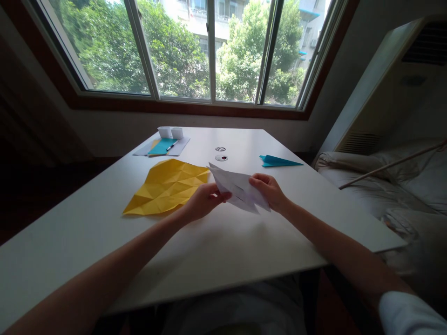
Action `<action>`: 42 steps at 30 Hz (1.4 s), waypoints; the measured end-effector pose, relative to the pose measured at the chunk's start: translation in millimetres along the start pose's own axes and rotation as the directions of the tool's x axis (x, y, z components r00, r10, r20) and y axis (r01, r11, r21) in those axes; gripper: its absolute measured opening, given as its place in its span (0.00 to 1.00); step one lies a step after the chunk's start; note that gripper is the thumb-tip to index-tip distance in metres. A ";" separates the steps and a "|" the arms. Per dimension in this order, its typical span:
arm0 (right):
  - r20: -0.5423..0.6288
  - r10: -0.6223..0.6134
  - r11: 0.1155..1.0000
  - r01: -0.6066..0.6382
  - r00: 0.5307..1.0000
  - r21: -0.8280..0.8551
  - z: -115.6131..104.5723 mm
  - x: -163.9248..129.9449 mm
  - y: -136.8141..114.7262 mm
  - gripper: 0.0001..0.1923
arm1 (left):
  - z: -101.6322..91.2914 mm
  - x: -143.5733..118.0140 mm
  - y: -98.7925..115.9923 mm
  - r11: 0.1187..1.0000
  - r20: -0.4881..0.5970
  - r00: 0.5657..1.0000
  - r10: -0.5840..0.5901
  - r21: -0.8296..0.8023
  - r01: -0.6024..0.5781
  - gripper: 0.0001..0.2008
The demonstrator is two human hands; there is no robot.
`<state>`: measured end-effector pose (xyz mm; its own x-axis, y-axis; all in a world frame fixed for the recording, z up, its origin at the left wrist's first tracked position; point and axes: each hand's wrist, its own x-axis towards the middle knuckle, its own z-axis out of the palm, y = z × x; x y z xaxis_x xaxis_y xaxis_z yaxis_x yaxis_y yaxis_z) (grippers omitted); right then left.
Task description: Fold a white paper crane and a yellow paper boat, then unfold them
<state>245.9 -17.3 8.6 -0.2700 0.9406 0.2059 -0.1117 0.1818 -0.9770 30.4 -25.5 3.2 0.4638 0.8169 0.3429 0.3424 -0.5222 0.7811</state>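
From my remote seat, left hand point(204, 201) and right hand point(268, 190) pinch a folded white paper sheet point(237, 188) above the white table point(223, 242) (creases seemingly half-set); uneven pressure could skew its folds.

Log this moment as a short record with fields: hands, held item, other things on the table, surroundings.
left hand: left hand pinches the near-left edge of the white folded paper
right hand: right hand grips the same paper on its right side
held item: white folded paper, creased, lifted just above the white table
left of hands: yellow creased sheet, lying flat
right, farther back: blue folded paper, pointed
far left: teal sheet on white paper, two small white cups behind
surroundings: window facing trees
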 end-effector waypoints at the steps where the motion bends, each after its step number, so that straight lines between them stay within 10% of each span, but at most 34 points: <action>1: 0.017 0.025 0.999 -0.025 1.000 0.020 -0.4 0.8 1.6 0.13 | 0.0 0.4 0.0 1.000 0.000 1.000 -0.007 -0.020 0.007 0.13; 7: 0.036 -0.222 0.937 0.223 0.974 -0.268 0.6 -0.2 5.6 0.13 | 2.2 1.4 1.3 0.975 -0.053 0.996 -0.077 -0.211 0.064 0.15; 13: 0.261 -0.535 0.497 0.549 0.803 -0.671 3.0 -8.3 1.9 0.24 | 3.9 2.8 1.6 0.957 -0.049 0.996 -0.077 -0.285 0.060 0.14; 18: 0.341 -0.514 0.359 0.559 0.787 -0.748 2.1 -9.2 1.7 0.24 | 5.0 1.5 5.8 0.966 -0.042 0.998 -0.050 -0.257 0.037 0.13; 34: 0.380 -0.533 0.162 0.532 0.756 -0.831 3.8 -10.2 -3.3 0.11 | 4.4 -1.0 10.6 0.988 0.022 1.000 -0.009 -0.155 0.013 0.15; 42: 0.114 -0.536 0.449 0.397 0.836 -0.800 5.0 -10.7 -8.6 0.07 | 3.1 0.2 8.1 0.990 0.030 0.998 -0.055 -0.126 0.059 0.16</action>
<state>244.9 -30.4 15.0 -0.2745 0.6564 0.7027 0.6082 0.6845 -0.4019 35.9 -30.3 8.0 0.4685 0.8368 0.2833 0.2633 -0.4383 0.8594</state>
